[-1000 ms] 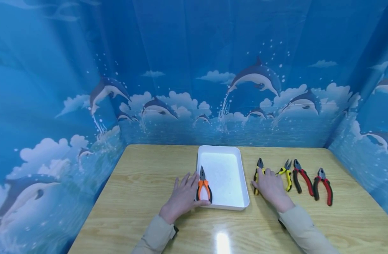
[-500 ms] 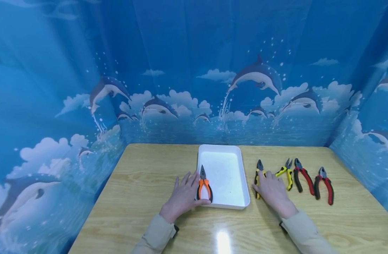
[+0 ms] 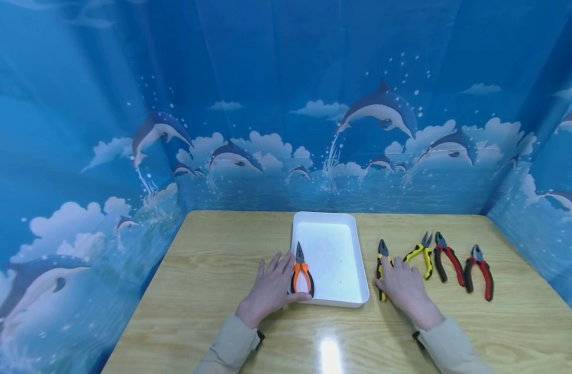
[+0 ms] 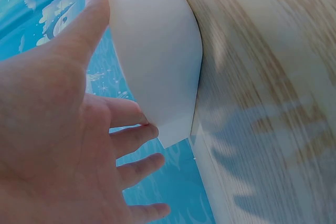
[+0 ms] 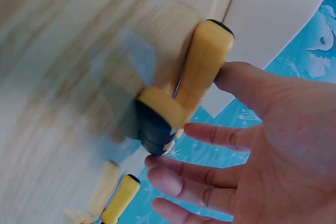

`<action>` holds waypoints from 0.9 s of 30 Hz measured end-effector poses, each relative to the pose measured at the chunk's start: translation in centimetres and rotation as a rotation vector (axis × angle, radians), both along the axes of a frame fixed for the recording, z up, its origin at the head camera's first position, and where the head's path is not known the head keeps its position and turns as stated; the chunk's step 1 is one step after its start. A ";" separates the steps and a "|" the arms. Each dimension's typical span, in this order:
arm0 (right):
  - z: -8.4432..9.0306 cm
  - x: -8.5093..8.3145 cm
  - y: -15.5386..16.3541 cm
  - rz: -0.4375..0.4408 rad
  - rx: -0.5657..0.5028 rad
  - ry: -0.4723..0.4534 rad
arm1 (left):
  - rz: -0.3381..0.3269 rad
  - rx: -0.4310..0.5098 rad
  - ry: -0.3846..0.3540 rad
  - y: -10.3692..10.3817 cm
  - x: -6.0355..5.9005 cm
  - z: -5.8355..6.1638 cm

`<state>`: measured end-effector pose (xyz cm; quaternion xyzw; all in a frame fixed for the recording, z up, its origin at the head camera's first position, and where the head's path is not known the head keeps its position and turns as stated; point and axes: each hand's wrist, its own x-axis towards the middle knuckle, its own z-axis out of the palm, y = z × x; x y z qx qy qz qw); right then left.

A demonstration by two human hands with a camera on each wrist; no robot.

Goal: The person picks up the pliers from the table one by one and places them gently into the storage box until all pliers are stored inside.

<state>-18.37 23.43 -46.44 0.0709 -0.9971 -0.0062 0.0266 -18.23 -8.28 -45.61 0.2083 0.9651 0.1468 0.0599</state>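
My left hand [image 3: 270, 286] lies flat on the wooden table [image 3: 211, 270], fingers spread, its thumb against the near left corner of a white tray [image 3: 332, 298]. In the left wrist view the palm [image 4: 63, 135] faces the tray wall [image 4: 157, 51]. Orange-handled pliers [image 3: 302, 274] lie inside the tray along its left side. My right hand [image 3: 404, 284] rests with straight fingers on yellow-and-black pliers [image 3: 382, 255] just right of the tray. In the right wrist view the thumb [image 5: 239, 80] touches the end of a yellow handle [image 5: 202, 72].
Three more tools lie in a row to the right: yellow cutters [image 3: 422, 254], red-and-black pliers [image 3: 447, 258] and red pliers [image 3: 478, 270]. Blue dolphin-print walls [image 3: 286, 130] close in the table on three sides.
My right hand has slid a little toward me, and the yellow-and-black pliers have moved nearer with it. My left hand has stayed in place.
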 end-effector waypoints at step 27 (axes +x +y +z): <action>0.6 0.1 -0.1 -0.045 -0.029 -0.111 | -0.015 -0.001 0.016 -0.1 0.2 0.2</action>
